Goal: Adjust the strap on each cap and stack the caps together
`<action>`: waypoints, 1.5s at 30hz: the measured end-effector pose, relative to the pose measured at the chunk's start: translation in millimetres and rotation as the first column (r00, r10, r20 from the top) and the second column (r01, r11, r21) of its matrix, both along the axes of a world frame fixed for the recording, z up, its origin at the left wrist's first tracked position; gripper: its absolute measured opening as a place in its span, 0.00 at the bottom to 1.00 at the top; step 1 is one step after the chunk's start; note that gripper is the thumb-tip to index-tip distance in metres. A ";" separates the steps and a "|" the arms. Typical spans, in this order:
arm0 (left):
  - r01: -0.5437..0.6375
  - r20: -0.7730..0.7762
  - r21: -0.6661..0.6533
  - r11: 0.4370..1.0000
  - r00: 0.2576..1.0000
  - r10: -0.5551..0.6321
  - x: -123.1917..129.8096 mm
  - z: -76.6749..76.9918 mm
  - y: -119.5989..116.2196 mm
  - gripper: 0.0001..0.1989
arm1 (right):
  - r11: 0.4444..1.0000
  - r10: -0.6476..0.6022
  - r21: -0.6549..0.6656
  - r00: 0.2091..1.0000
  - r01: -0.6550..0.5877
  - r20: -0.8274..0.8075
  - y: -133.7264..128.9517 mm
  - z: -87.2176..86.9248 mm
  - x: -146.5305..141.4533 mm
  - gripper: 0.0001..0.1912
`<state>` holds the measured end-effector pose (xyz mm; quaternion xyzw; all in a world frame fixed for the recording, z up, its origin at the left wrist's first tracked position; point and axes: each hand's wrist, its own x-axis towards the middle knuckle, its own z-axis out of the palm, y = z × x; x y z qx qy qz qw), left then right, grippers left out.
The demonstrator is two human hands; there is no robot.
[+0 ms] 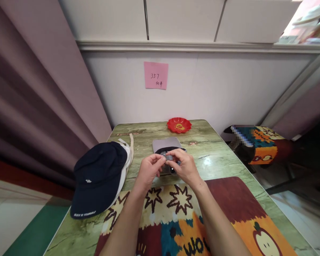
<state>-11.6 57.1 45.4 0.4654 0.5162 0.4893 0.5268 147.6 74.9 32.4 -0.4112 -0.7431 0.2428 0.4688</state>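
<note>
A grey cap (pixel 166 143) lies at the middle of the table, its brim pointing toward the wall. My left hand (pixel 150 168) pinches the near end of its strap, where a small metallic piece like a buckle shows. Just beside it, my right hand (pixel 184 165) grips the grey strap (pixel 169 158) between thumb and fingers. Both sets of fingertips nearly meet over the cap, and they hide much of its crown and inside.
Left on the table sits a stack of caps, a navy cap (pixel 97 174) on top. A red scalloped dish (pixel 179 125) stands near the wall. A patterned mat (pixel 224 199) lies under my forearms. A stool (pixel 266 142) with a similar cover is at right; a pink note (pixel 156 75) hangs on the wall.
</note>
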 end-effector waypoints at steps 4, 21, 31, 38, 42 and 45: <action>0.000 0.072 0.008 1.000 0.997 -0.001 1.1 -3.3 1.2 0.15 | 1.000 0.025 0.004 1.000 -0.025 -0.003 -0.8 1.8 0.0 0.08; 0.004 -0.221 0.094 0.996 0.975 0.017 -12.4 4.3 -0.4 0.21 | 0.999 0.051 -0.005 0.998 -0.051 -0.031 -2.1 2.1 -1.7 0.10; 0.193 -0.164 0.045 0.980 0.969 -0.184 -21.3 -1.2 4.4 0.14 | 1.000 0.005 0.009 0.968 -0.007 0.250 -5.1 11.5 7.4 0.10; 0.182 -0.222 0.080 0.980 0.962 -0.161 -22.5 5.2 2.9 0.11 | 0.994 -0.031 -0.096 0.971 0.055 0.239 -5.4 6.5 2.8 0.11; 0.165 -0.200 0.105 0.981 0.970 -0.142 -24.7 8.4 2.0 0.10 | 0.995 -0.035 -0.087 0.970 0.057 0.240 -5.7 5.8 0.2 0.11; 0.159 -0.155 0.138 0.978 0.978 -0.137 -25.2 7.4 1.9 0.16 | 0.993 -0.051 -0.097 0.975 0.073 0.217 -5.1 5.8 -0.8 0.11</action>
